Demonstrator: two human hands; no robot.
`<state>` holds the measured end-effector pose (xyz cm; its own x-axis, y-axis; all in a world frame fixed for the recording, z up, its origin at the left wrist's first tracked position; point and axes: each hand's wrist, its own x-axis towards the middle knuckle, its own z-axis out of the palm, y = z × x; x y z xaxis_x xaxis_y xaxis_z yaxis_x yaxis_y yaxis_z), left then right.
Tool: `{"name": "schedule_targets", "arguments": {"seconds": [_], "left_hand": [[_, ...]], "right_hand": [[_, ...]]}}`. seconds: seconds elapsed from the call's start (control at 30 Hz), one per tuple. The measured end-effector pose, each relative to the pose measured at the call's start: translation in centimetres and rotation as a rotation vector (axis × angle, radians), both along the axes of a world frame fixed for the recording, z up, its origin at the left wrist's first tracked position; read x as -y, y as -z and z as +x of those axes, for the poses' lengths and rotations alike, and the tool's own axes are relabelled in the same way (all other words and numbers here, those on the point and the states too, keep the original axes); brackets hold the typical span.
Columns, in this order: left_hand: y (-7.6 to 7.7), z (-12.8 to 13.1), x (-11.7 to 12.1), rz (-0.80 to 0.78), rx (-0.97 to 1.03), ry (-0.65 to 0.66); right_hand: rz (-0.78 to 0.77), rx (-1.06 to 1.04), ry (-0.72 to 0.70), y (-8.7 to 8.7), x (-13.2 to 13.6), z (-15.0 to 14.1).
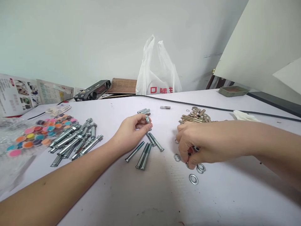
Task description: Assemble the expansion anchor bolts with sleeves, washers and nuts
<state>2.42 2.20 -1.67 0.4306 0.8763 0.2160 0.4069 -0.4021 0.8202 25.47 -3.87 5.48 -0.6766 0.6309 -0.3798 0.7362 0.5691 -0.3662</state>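
My left hand (pixel 134 130) is closed, with thumb and fingers pinching a silver bolt (pixel 147 119) whose end sticks up between them. Just below it, several loose bolts (pixel 144 156) lie on the white table. My right hand (pixel 194 142) reaches down with its fingertips together on a flat washer (pixel 187 165). Something dark and metallic shows inside its curled fingers, too hidden to name. Around those fingers lie more washers (pixel 193 179). Behind the left hand rest short metal sleeves (pixel 144 111).
Assembled expansion bolts (pixel 75 139) form a pile at left, beside colourful discs (pixel 37 135) and clear plastic wrap (pixel 14 157). Brass-toned parts (pixel 195 116) are heaped behind my right hand. A black cable (pixel 188 103) crosses the back, near a white bag (pixel 158 72) and a green tray (pixel 233 91).
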Motion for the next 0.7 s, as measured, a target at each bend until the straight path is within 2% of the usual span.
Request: {"name": "schedule_targets", "arguments": {"seconds": [0.17, 0.4, 0.57, 0.7], "left_hand": [[-0.1, 0.0, 0.1, 0.014, -0.004, 0.000], [-0.2, 0.0, 0.2, 0.030, -0.034, -0.009], [0.1, 0.0, 0.1, 0.018, -0.018, -0.017], [0.2, 0.0, 0.0, 0.028, -0.018, -0.020]], "right_hand": [[0.000, -0.006, -0.014, 0.3, 0.1, -0.4], [-0.040, 0.063, 0.161, 0.3, 1.0, -0.9], [-0.054, 0.054, 0.175, 0.3, 1.2, -0.9], [-0.006, 0.057, 0.202, 1.0, 1.4, -0.8]]}}
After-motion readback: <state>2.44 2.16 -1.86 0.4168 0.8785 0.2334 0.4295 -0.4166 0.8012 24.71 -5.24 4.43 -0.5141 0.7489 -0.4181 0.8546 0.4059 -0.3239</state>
